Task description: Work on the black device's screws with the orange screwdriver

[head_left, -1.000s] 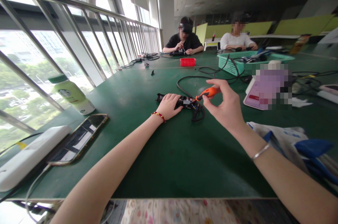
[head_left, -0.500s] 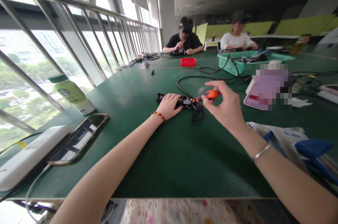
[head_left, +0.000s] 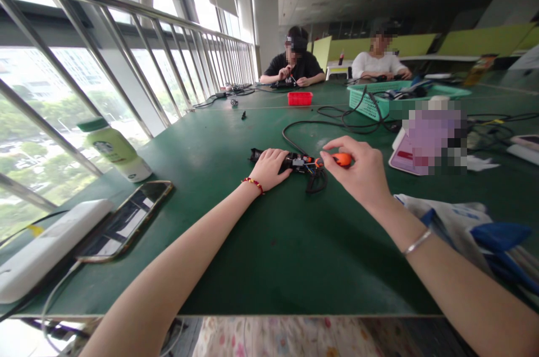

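A black elongated device lies on the green table with its inner parts and thin coloured wires exposed. Over its left part my left hand is laid, fingers together, gripping it against the table; the grip hides that section. My right hand pinches a screwdriver with an orange and black handle between thumb and fingers. The shaft points left into the exposed end of the device; its tip is too small to make out. A black cable loop hangs at that end.
Left: a bottle, a phone and a white power strip. Further off: a red tray and a green basket with cables. Right: a purple object, partly pixelated, and a cloth bag. Two people sit beyond.
My right hand has shifted slightly lower, its fingers drawn closer together round the screwdriver handle. My left hand and the device have stayed put.
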`<state>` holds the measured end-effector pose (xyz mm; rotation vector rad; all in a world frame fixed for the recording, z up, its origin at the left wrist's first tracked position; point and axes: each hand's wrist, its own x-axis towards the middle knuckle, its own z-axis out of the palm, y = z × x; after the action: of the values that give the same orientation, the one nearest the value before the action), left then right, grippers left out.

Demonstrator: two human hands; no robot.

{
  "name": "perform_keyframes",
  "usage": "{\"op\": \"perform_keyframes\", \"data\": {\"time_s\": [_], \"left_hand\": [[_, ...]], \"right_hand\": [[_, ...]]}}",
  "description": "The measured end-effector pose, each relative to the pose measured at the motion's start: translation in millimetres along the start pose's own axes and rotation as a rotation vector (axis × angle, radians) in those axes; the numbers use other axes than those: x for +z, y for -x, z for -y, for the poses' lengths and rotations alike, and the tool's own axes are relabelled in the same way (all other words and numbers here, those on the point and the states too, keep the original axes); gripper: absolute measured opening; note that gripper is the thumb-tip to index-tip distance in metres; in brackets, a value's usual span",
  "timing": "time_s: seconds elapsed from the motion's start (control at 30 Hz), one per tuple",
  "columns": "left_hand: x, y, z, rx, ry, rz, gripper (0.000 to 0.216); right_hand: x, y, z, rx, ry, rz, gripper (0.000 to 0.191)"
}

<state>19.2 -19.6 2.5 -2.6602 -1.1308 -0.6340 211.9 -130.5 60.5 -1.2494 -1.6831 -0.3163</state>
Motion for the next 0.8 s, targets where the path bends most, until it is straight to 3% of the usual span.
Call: {"op": "perform_keyframes", "data": {"time_s": [0.23,0.43,0.67,0.8], "left_hand": [[-1.6,0.0,-0.5,-0.003,0.0,0.006,0.043],[-0.7,-0.2,0.1,-0.005,-0.002,0.0,0.043],[0.1,0.3,1.2,0.002,-0.004,-0.007,0.043],[0.4,0.3,1.2,0.001,-0.008,-0.005,0.044]], "right_hand": [[0.7,-1.2,-0.2,-0.105,-0.098,-0.054,0.034],[-0.3,0.2,0.0,-0.01,0.003,0.007,0.015],[0.3,-1.3,-0.1,-0.082,-0.1,-0.044,0.034],[-0.1,0.0,0.4,-0.011,-0.002,0.005,0.016]]}}
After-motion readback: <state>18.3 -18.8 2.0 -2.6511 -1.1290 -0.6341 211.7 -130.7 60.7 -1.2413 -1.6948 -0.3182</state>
